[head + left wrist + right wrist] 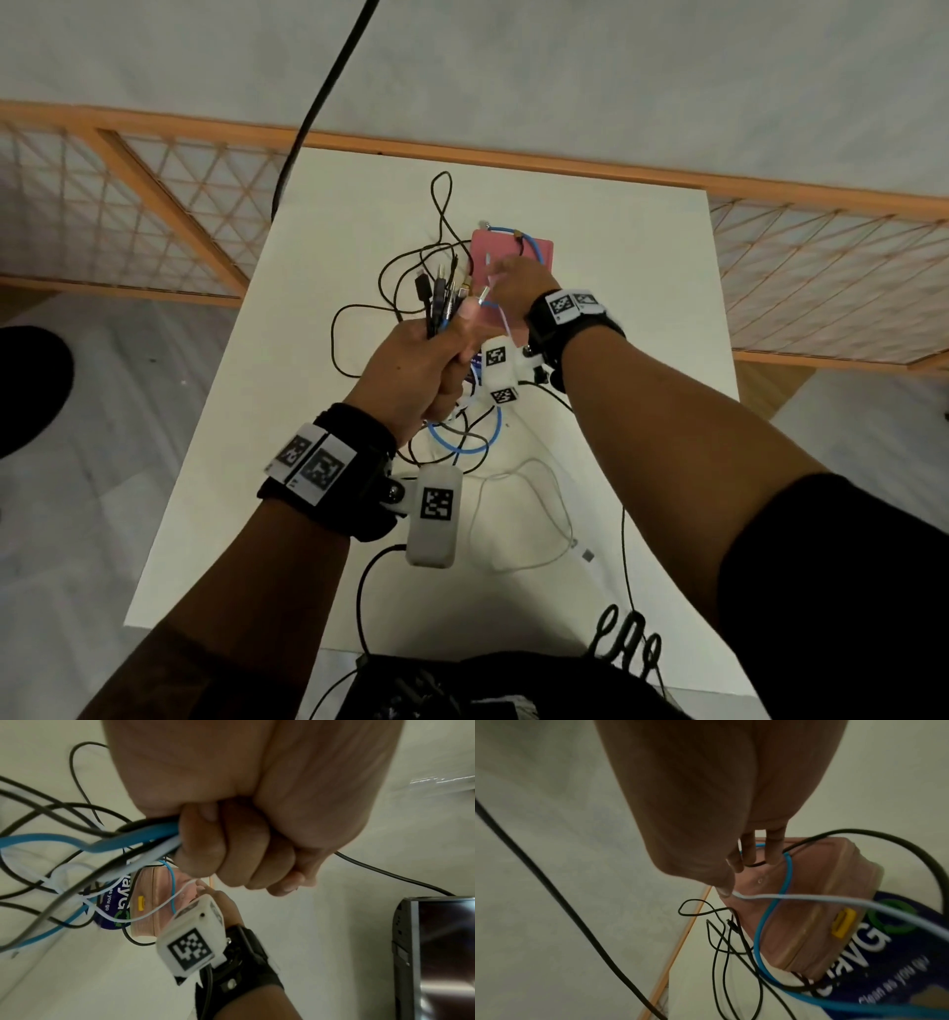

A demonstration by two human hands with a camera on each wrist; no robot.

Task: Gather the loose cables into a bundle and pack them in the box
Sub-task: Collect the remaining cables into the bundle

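My left hand (441, 354) grips a bundle of cables (439, 300) upright over the table, plug ends sticking up above the fist. In the left wrist view the fist (231, 852) closes round blue, white and black cables (144, 839). My right hand (495, 277) reaches over the pink box (513, 246) and pinches a thin white cable (808, 898) between thumb and fingertip (727, 890). A blue cable (770, 912) lies across the box (821, 912), whose lid is down with a yellow latch (844, 923). Black cable loops (441, 226) trail left of the box.
The white table (642, 308) also carries a loose white cable loop (529, 514) near me and a blue printed pack (885, 963) beside the box. A thick black cord (328, 87) hangs at the far left. A wooden lattice screen (154, 205) stands behind. A dark device (437, 953) lies nearby.
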